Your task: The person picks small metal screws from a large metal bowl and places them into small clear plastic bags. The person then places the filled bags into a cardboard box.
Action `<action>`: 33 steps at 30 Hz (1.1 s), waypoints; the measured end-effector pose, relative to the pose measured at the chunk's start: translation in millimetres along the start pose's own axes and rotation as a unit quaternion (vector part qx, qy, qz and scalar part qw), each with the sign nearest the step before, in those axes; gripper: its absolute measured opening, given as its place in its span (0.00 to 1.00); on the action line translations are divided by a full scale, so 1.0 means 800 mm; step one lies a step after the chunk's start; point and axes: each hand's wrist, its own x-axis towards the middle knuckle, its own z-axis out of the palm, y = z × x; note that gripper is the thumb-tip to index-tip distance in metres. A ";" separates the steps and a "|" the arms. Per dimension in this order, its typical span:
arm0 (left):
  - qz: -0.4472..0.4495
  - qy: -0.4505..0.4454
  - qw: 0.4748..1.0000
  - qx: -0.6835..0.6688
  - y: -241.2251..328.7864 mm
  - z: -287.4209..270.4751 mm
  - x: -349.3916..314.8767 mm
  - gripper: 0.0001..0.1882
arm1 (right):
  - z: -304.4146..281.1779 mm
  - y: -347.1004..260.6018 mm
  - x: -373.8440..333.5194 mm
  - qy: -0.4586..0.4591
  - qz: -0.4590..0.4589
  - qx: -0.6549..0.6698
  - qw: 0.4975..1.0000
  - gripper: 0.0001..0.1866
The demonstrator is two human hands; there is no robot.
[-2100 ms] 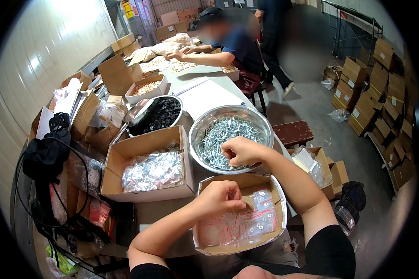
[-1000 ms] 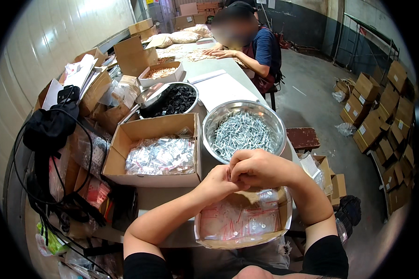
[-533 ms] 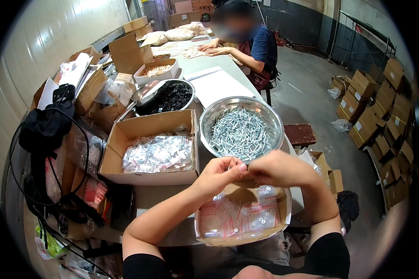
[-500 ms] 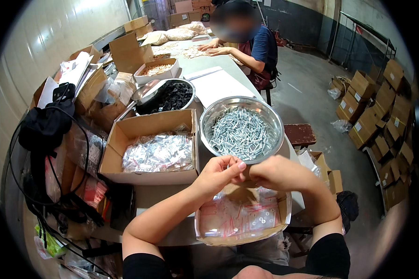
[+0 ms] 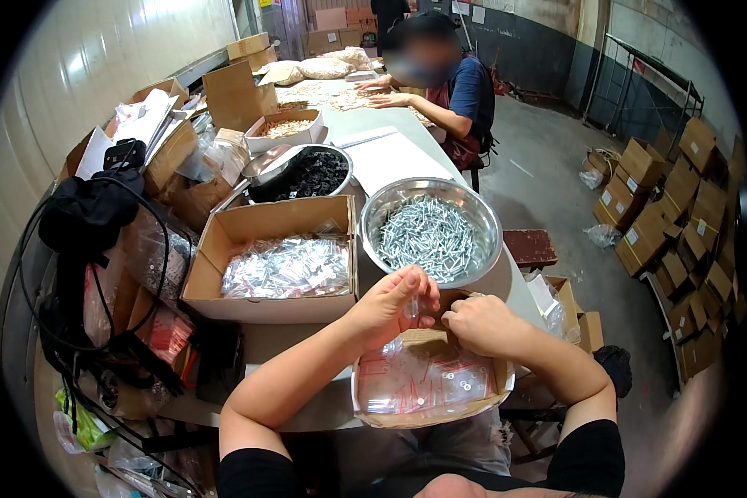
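In front of me sits a shallow cardboard box point(image 5: 430, 420) holding small clear zip bags point(image 5: 398, 386) with red edges and a few small white round pieces. Over its far side, my left hand point(image 5: 388, 309) is closed with fingers curled on what looks like a small clear plastic bag point(image 5: 412, 307). Just right of it, my right hand point(image 5: 488, 325) is closed, knuckles up, above the box's far right corner; its fingertips hide whatever they hold. Directly beyond both hands stands a metal bowl point(image 5: 495, 257) full of silvery screws point(image 5: 427, 236).
Left of the bowl is a carton point(image 5: 266, 310) of filled clear bags. Behind it stand a bowl of black parts point(image 5: 311, 174) and a box of wooden-coloured pieces point(image 5: 284, 129). Across the table a co-worker point(image 5: 465, 95) handles small pieces. Cables and a black bag point(image 5: 87, 216) crowd the left.
My left hand has tipped upward, showing a clear bag in its fingers. My right hand has dropped slightly and drawn nearer to me, opening a small gap between the hands.
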 end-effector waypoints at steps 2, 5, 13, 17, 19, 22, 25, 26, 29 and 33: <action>-0.011 -0.002 1.000 -0.003 0.002 0.000 0.001 0.18 | -0.007 0.002 0.000 -0.010 0.001 0.044 0.999 0.07; -0.031 0.009 0.999 -0.005 0.004 0.001 0.002 0.15 | -0.028 0.013 -0.005 0.024 -0.014 0.164 0.986 0.06; -0.049 0.003 0.982 0.182 0.000 0.001 -0.003 0.13 | -0.080 0.042 0.027 0.172 -0.055 0.443 0.878 0.06; -0.067 0.031 0.979 0.192 0.006 0.019 -0.001 0.10 | -0.066 0.026 0.049 0.191 -0.128 0.390 0.891 0.08; -0.055 0.008 0.982 0.180 0.006 0.015 -0.001 0.09 | -0.061 0.027 0.054 0.175 -0.148 0.396 0.889 0.08; -0.070 -0.021 0.978 0.197 0.001 -0.002 0.000 0.15 | -0.057 0.030 0.054 0.164 -0.180 0.402 0.883 0.07; -0.078 -0.030 0.970 0.228 0.011 0.012 0.002 0.23 | -0.052 0.030 0.048 0.173 -0.203 0.385 0.883 0.06; -0.037 -0.004 0.977 0.212 0.009 0.017 0.004 0.25 | -0.049 0.032 0.047 0.188 -0.189 0.381 0.885 0.05; 0.061 0.078 0.975 0.199 -0.005 0.020 0.004 0.27 | -0.043 0.039 0.044 0.239 -0.136 0.394 0.877 0.05; 0.153 0.171 0.922 0.311 -0.006 0.024 0.001 0.09 | -0.047 0.051 0.042 0.225 -0.075 0.430 0.871 0.06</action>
